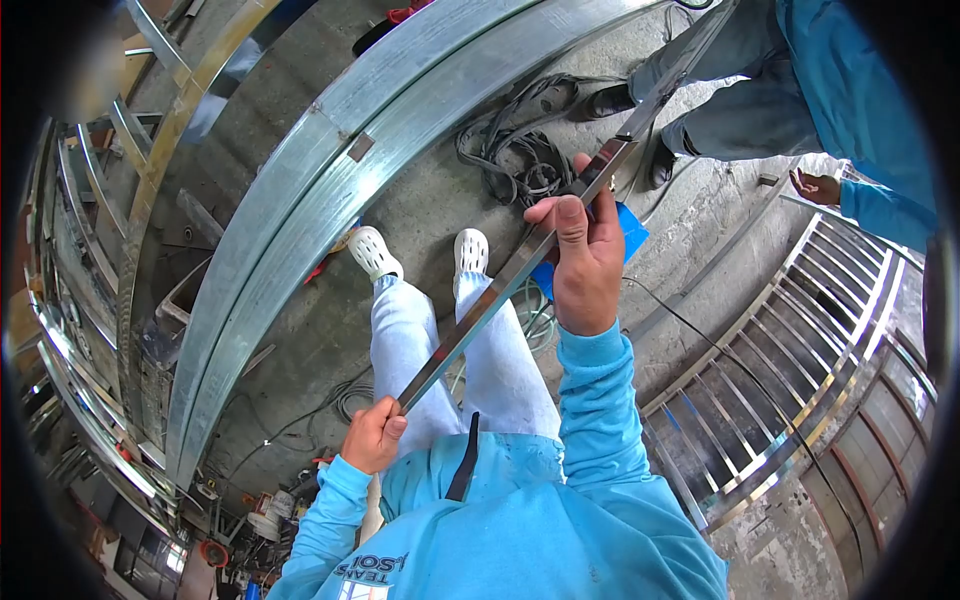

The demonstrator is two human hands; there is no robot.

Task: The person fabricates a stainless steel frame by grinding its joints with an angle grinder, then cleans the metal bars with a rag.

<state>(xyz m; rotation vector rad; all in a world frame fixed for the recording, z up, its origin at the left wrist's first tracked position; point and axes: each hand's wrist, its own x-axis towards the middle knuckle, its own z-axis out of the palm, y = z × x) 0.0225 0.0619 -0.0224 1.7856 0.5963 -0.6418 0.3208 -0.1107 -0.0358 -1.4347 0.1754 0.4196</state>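
A long, slim, flat-sided metal bar [480, 306] runs diagonally across my body, from near my waist up toward the top right. My left hand [374, 438] is closed round its lower end. Farther up, my right hand [588, 268] grips the same bar, thumb lying along it and fingers curled behind. A blue object [632, 232] shows partly behind my right hand, mostly hidden. The bar's far part overlaps the legs of another person [740, 100] in this view.
Wide curved galvanized beams [290, 215] sweep past my feet on the left. Black cable [520, 160] lies coiled on the concrete floor. At right stands a curved barred metal frame [770, 370]. Tools and clutter [270, 515] sit at lower left. The other person's hand [815, 187] is at far right.
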